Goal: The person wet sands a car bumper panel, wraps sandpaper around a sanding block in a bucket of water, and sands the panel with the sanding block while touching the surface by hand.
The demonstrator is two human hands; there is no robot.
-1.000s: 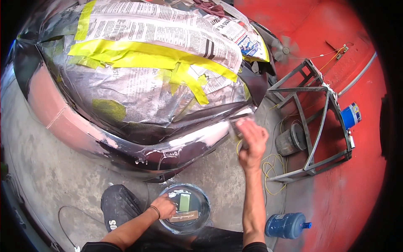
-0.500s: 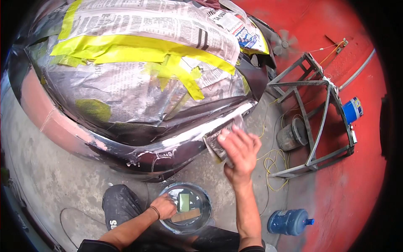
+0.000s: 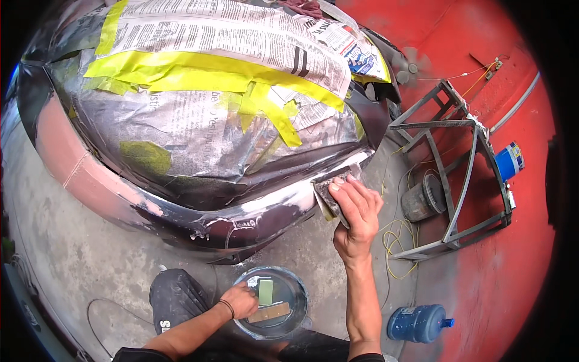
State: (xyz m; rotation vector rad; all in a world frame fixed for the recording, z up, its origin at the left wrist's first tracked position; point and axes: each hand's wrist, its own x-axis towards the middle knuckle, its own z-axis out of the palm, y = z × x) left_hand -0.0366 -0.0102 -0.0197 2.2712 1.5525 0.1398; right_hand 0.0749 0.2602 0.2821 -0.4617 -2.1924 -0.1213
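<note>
My right hand (image 3: pixel 357 212) presses a folded sheet of dark sandpaper (image 3: pixel 330 192) onto the white-patched upper edge of a dark car bumper (image 3: pixel 271 224), near its right end. The fingers lie over the sheet, and its lower corner hangs off the edge. Down in front of me, my left hand (image 3: pixel 241 300) rests at the left side of a round basin (image 3: pixel 303 301) of water. Its fingers are curled inside the rim, and what they hold, if anything, is hidden. A green block (image 3: pixel 265 292) and a brown block (image 3: pixel 269 312) lie in the basin.
Newspaper (image 3: pixel 199 30) and yellow tape (image 3: pixel 175 62) cover the car above the bumper. To the right stand a metal frame (image 3: pixel 470 175), a grey bucket (image 3: pixel 422 202) and a fan (image 3: pixel 410 66). A blue water jug (image 3: pixel 416 324) lies nearer, with a yellow cord (image 3: pixel 395 247) beyond it.
My right hand has slid the sandpaper a little up and right along the bumper's edge. My left hand stays at the basin. The whole view has shifted slightly.
</note>
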